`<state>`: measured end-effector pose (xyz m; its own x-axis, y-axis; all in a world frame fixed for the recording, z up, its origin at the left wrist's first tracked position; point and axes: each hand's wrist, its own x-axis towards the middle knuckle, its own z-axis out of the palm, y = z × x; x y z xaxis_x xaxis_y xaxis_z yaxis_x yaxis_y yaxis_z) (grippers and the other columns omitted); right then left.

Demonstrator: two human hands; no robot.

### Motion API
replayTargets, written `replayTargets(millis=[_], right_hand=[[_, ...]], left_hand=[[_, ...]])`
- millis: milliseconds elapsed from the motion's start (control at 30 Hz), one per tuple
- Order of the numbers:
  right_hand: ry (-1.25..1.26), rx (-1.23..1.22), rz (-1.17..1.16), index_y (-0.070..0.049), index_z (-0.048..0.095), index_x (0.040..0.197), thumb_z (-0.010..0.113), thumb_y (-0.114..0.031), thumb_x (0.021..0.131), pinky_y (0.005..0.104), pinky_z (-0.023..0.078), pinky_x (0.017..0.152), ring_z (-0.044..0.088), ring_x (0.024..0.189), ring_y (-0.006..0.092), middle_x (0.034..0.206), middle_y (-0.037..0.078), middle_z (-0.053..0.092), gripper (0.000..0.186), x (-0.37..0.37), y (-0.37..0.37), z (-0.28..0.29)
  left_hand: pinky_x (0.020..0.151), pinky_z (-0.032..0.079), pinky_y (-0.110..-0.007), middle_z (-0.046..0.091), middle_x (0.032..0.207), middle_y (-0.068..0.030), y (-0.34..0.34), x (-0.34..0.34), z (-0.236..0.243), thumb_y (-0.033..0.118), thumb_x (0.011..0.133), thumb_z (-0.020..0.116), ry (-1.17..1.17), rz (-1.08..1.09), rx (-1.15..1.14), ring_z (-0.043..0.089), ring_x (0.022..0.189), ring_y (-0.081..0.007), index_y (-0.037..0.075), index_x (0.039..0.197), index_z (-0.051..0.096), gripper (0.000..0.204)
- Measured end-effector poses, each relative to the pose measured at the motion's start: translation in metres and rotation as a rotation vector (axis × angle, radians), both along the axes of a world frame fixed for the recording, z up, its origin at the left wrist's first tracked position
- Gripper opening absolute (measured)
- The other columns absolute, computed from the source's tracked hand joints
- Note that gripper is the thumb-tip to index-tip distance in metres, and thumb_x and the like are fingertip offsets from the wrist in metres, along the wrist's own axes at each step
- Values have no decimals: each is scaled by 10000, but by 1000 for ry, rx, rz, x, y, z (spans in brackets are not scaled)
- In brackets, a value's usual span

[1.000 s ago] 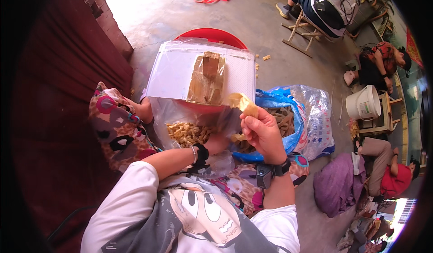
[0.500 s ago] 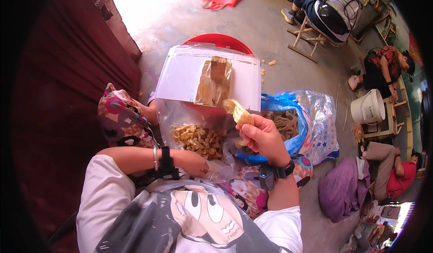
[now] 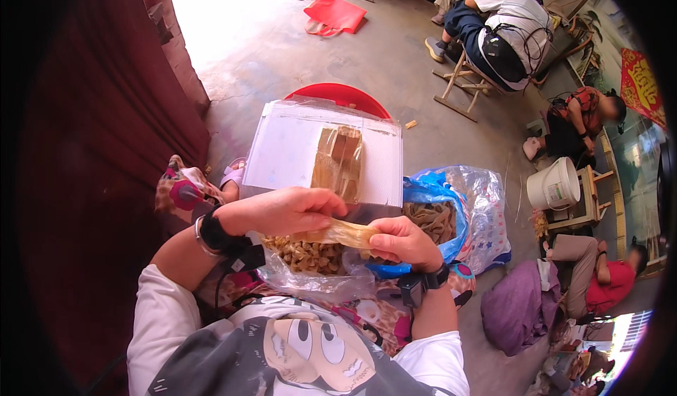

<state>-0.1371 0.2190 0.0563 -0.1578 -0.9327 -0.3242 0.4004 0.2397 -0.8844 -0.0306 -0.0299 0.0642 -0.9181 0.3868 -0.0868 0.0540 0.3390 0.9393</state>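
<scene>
Between my hands runs a pale yellow, slightly translucent, wrinkled strip [image 3: 345,233]. My left hand [image 3: 285,210] bends its fingers over the strip's left end. My right hand [image 3: 407,243] pinches the other end between thumb and fingers. Below them, a clear plastic bag [image 3: 310,282] in my lap holds many small yellowish-brown pieces [image 3: 307,256], partly hidden by my hands. To the right, a blue and clear bag [image 3: 465,212] stands open with brown, flattened strips [image 3: 431,221] in it.
Ahead, a white board [image 3: 282,142] lies over a red basin [image 3: 345,94], bearing a taped brown block [image 3: 338,163]. A red bag [image 3: 337,15] lies on the floor. At the right are a white bucket [image 3: 553,184], a purple cloth heap [image 3: 518,301] and several seated people.
My left hand has risen from the clear bag and taken the strip's left end. My right hand has come lower, and the strip now lies level between both hands.
</scene>
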Motion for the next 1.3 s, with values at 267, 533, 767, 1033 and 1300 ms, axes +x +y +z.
replayTargets(millis=[267, 533, 767, 1033, 1300], right_hand=[[276, 120, -30, -40, 601, 1070, 502, -111, 915, 160, 384, 508, 491, 591, 24, 800, -11, 621, 197, 13, -32, -31], [263, 172, -59, -1, 596, 1091, 614, -132, 869, 211, 438, 619, 518, 663, 50, 772, -33, 576, 258, 10, -39, -34], [823, 150, -165, -3, 599, 1096, 691, -156, 844, 202, 441, 625, 493, 672, 41, 741, -20, 562, 309, 30, -36, -11], [623, 88, -155, -3, 620, 1043, 566, -208, 935, 250, 458, 614, 531, 632, 107, 732, 45, 595, 238, 23, -21, -23], [80, 113, -64, -11, 611, 1028, 550, -207, 949, 198, 406, 601, 465, 648, 49, 726, -46, 520, 219, 15, -14, -28]], left_hand=[[705, 504, -362, 598, 867, -109, -8, 17, -34, 9, 851, 520, 302, 266, -293, 617, 795, -301, 46, 982, 595, 156], [660, 498, -341, 580, 829, -110, -15, 13, -35, 13, 868, 548, 477, 304, -284, 608, 772, -297, 37, 968, 600, 115], [699, 494, -303, 627, 851, -92, -22, 8, -33, 41, 888, 559, 125, 303, -60, 622, 780, -223, 28, 972, 633, 113], [674, 496, -290, 597, 864, -62, -12, 9, -14, 94, 835, 661, 251, 179, -59, 607, 738, -213, 52, 973, 641, 145], [635, 509, -365, 597, 852, -104, -9, 6, -27, 101, 848, 622, 476, 182, -251, 618, 754, -305, 66, 979, 629, 135]])
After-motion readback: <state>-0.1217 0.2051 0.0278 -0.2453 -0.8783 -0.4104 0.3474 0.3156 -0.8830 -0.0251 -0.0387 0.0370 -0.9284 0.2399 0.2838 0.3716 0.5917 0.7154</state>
